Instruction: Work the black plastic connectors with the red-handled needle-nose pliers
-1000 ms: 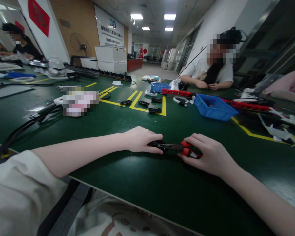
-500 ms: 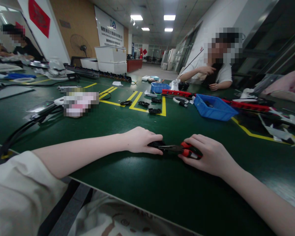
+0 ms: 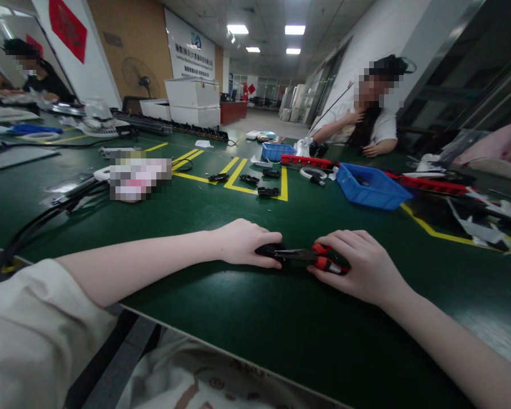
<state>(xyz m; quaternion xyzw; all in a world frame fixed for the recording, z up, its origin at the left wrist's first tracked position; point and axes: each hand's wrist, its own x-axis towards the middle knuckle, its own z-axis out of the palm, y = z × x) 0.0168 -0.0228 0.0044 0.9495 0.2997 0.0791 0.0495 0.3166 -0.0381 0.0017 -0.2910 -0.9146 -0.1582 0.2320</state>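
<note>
My left hand [image 3: 249, 244] is closed on a small black part [image 3: 270, 251], holding it low over the green tabletop. Its thumb and fingers hide much of the part, so its exact kind does not show. In my right hand [image 3: 357, 261] is a pair of needle-nose pliers [image 3: 322, 262] with red and black handles, gripped around the handles. The dark jaws point left and meet the right end of the black part. Whether the jaws are clamped on it I cannot tell. Several similar black pieces [image 3: 268, 192] lie beyond my hands, beside yellow tape lines.
A blue bin [image 3: 368, 187] stands at the right, with a smaller blue bin [image 3: 276, 151] behind it. Red strips [image 3: 306, 161] and a white cable coil [image 3: 313, 172] lie nearby. Black cables [image 3: 38, 218] cross the left side. A person [image 3: 372, 128] sits across the table.
The pliers and my right hand have shifted very slightly; the black part stays in my left hand. Across the table, the person's raised hand and head have moved a little.
</note>
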